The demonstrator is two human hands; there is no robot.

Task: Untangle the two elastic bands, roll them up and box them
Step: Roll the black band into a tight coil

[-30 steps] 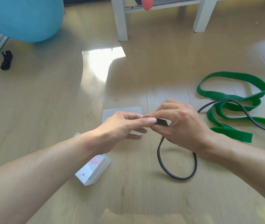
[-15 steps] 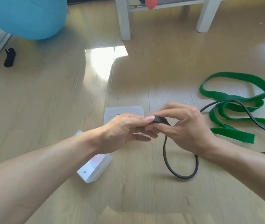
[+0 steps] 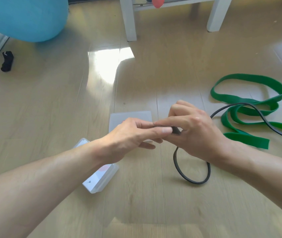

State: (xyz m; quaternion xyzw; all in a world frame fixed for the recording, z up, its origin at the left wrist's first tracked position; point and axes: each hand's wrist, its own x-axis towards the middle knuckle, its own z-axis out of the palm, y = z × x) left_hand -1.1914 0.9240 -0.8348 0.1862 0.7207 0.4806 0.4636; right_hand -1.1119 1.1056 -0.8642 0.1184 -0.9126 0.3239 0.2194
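Above the wooden floor, my left hand (image 3: 133,136) and my right hand (image 3: 195,133) meet and both pinch one end of the thin black elastic band (image 3: 191,179). Its small rolled end shows between the fingertips. Below my right hand the band hangs in a loop onto the floor; another stretch runs right across the wide green band (image 3: 250,103), which lies in loose folds. A white box (image 3: 100,179) lies on the floor under my left forearm. Its flat white lid (image 3: 130,117) lies just beyond my left hand.
A big blue exercise ball (image 3: 25,16) sits at the back left, with a small black object (image 3: 7,61) on the floor near the wall. White furniture legs (image 3: 130,19) stand at the back, with a red thing hanging above.
Both hands stay joined on the black band's end, with fingers shifting slightly as the end turns between them. The hanging loop has swung a little.
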